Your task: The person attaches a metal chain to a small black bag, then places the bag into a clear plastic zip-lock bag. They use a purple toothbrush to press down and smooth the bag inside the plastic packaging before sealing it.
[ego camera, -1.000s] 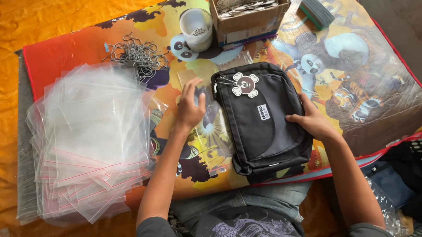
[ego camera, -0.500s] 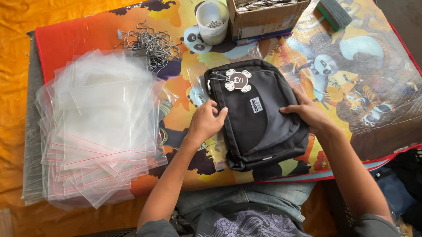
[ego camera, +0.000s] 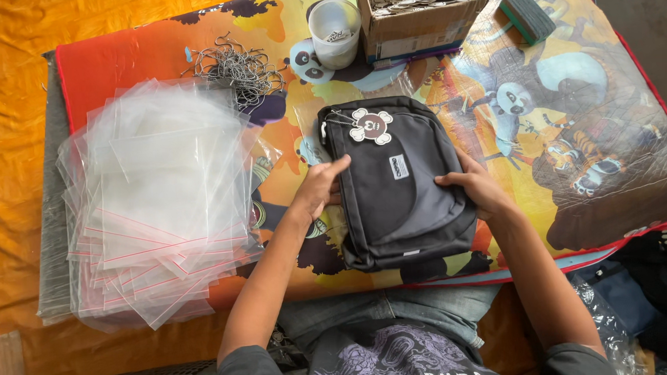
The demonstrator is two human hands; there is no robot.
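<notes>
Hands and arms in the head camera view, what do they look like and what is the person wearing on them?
Both the left hand and the right hand are bare: no gloves, rings, watch or bands show. The forearms are uncovered too. Short dark grey sleeves of a T-shirt with a pale purple print begin near the bottom edge of the picture, above blue jeans.

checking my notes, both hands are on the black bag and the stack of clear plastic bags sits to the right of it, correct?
Not quite. Both the left hand and right hand are on the black bag, but the head view shows the stack of clear plastic bags to the left of it, not the right.
</notes>
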